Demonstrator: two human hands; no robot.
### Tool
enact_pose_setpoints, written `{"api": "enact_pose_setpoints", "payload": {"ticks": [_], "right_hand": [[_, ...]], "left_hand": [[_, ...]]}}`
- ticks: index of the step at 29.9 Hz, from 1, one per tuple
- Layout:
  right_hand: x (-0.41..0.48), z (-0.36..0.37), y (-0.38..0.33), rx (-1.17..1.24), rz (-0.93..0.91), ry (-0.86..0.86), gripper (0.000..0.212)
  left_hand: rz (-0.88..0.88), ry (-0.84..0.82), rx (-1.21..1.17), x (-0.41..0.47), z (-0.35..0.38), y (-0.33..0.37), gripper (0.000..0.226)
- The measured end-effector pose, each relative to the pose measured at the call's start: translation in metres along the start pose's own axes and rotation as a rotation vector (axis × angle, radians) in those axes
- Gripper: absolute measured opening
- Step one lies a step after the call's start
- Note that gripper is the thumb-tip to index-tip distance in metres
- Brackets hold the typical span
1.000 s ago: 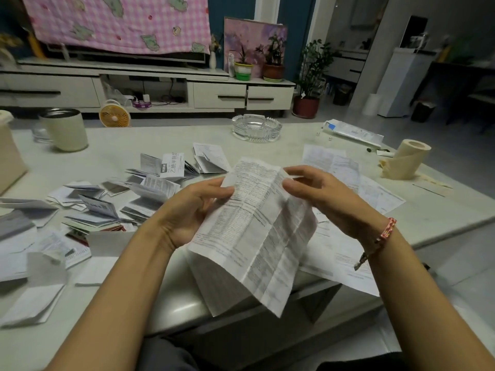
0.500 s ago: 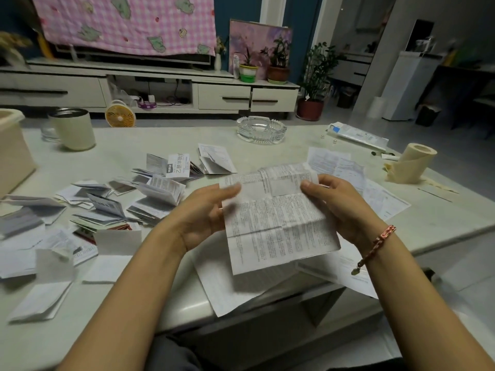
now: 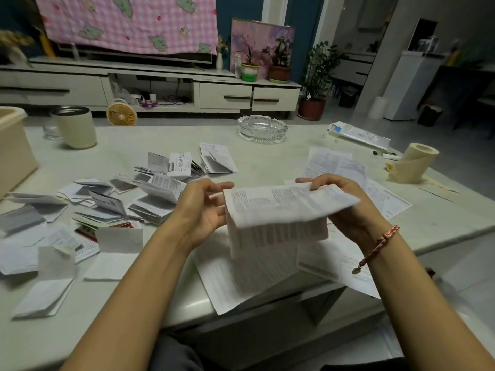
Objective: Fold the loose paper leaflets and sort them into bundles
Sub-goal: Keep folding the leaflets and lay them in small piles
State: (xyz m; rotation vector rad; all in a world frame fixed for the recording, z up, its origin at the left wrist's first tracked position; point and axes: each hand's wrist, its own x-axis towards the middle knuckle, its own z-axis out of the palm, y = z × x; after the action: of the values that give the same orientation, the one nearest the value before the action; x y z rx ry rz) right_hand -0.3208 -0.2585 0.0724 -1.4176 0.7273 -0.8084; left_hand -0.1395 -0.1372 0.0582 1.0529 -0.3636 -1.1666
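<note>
Head view is showing my right hand (image 3: pixel 345 202) pinching the far edge of a printed leaflet (image 3: pixel 281 210), fingertips on top and thumb underneath, while my left hand (image 3: pixel 203 210) is sitting open at the sheet's left edge, fingers spread and gripping nothing, though I cannot tell whether its fingertips touch the paper. The leaflet is hanging above the near edge of the table (image 3: pixel 171 303), its top panel bending toward me over the lower panels, blurred by motion. I am judging this as mid-fold: one crease going over, with more folds to come. The next move is calling for the left hand to catch the free edge, line up the corners and press the crease flat. Under the leaflet, unfolded sheets (image 3: pixel 345 266) are lying on the table; left of it, folded leaflets (image 3: pixel 158 196) are clustering in loose bundles. Beyond the leaflet, a glass ashtray (image 3: pixel 262 128) is looking empty, and far left of it a cream mug (image 3: pixel 76 127) is hiding its contents.
</note>
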Motion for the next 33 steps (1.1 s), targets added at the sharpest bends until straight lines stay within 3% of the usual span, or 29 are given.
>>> {"api": "enact_pose_setpoints", "payload": {"ticks": [4, 7, 10, 13, 20, 22, 24, 27, 29, 33], "right_hand": [[0.000, -0.001, 0.003, -0.029, -0.039, -0.003, 0.053], [0.000, 0.002, 0.001, -0.066, -0.039, 0.029, 0.040], [0.003, -0.005, -0.003, -0.036, 0.034, 0.060, 0.030], [0.002, -0.014, -0.009, -0.047, 0.072, 0.061, 0.029], [-0.011, 0.002, -0.005, -0.656, 0.112, -0.358, 0.022], [-0.013, 0.007, -0.003, -0.721, 0.134, -0.424, 0.016], [-0.013, 0.009, -0.002, -0.692, 0.127, -0.425, 0.009], [-0.012, 0.010, -0.002, -0.545, 0.093, -0.279, 0.005], [-0.009, 0.010, 0.000, -0.384, 0.091, -0.140, 0.008], [-0.004, 0.011, 0.002, -0.182, 0.113, -0.016, 0.005]], "left_hand": [[-0.088, -0.034, 0.171, 0.000, -0.001, -0.004, 0.029], [-0.065, 0.000, 0.293, -0.002, 0.003, -0.008, 0.010], [-0.005, 0.073, 0.379, 0.000, -0.002, -0.007, 0.011], [0.030, 0.038, 0.504, -0.001, -0.007, -0.004, 0.014], [-0.010, -0.163, 0.583, -0.011, 0.001, -0.004, 0.012], [-0.009, -0.180, 0.617, -0.011, 0.001, -0.005, 0.012], [0.018, -0.148, 0.616, -0.008, 0.000, -0.007, 0.017], [0.053, -0.061, 0.438, -0.002, -0.004, -0.005, 0.028], [0.051, -0.069, 0.306, -0.001, -0.005, -0.003, 0.036], [0.029, -0.173, 0.385, -0.006, 0.002, -0.007, 0.041]]}}
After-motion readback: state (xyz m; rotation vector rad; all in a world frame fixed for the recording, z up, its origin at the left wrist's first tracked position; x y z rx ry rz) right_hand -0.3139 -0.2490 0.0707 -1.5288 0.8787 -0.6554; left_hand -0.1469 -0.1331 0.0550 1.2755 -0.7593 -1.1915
